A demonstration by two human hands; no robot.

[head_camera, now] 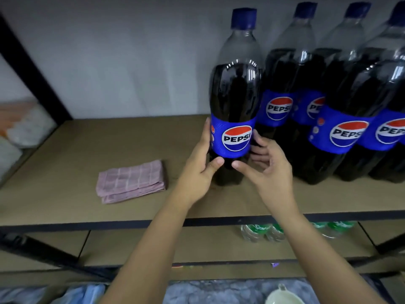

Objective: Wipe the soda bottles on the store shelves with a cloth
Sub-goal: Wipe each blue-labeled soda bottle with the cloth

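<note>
A tall clear plastic Pepsi bottle [235,95] with a dark blue cap and a blue label stands upright on the tan wooden shelf board [109,139], and it serves as the landmark here. The person's left hand [200,163] holds the bottle's lower left side: its fingers run up along the edge of the label and its thumb presses the dark body just under the label, so this grip is closed on the bottle. The right hand [266,163] is at the bottle's lower right side, its thumb tip touching the front of the bottle just below the label, close to the left thumb; its fingers curl towards the bottle's right flank, but whether they actually clasp it cannot be told.

To the right of the held bottle, a row of further large Pepsi bottles [341,119] with the same blue labels stands close together, the nearest just beside it. To the bottle's left, well apart from it, a folded pink checked cloth [131,181] lies flat on the same shelf board, touched by neither hand. Below the bottle, on the lower shelf, green-labelled clear bottles [263,231] show under the black shelf edge.
</note>
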